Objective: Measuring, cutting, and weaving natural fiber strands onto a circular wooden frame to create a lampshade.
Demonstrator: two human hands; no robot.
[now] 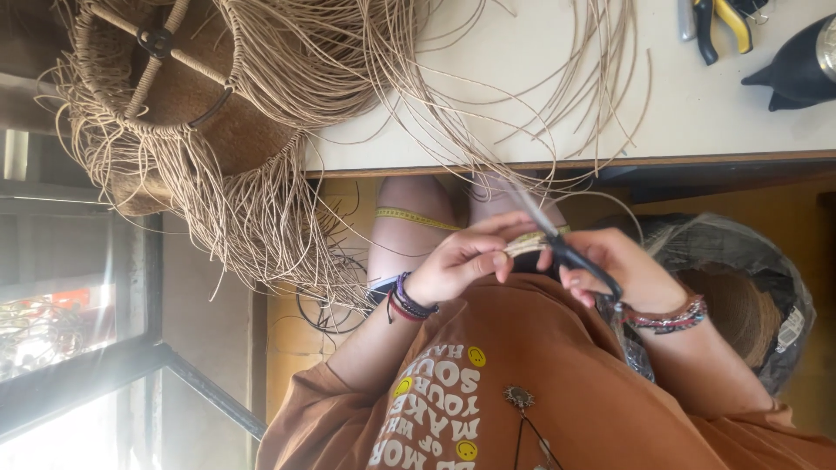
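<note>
My left hand (461, 261) pinches a small bundle of tan cord ends (527, 245) in front of my chest. My right hand (631, 271) holds black-handled scissors (564, 251), whose blades point up and left against that bundle. Long tan cords (488, 130) run from the bundle up over the edge of the white table (697, 113). At the upper left, a round wire frame wrapped in tan cord (165, 96) hangs a thick fringe over the table's corner. Both wrists wear beaded bracelets.
A yellow measuring tape (414, 218) lies across my thigh. Yellow-handled pliers (718, 26) and a dark rounded object (797, 65) lie on the table's far right. A spool of cord in a plastic bag (740, 305) sits at my right. A window is at the left.
</note>
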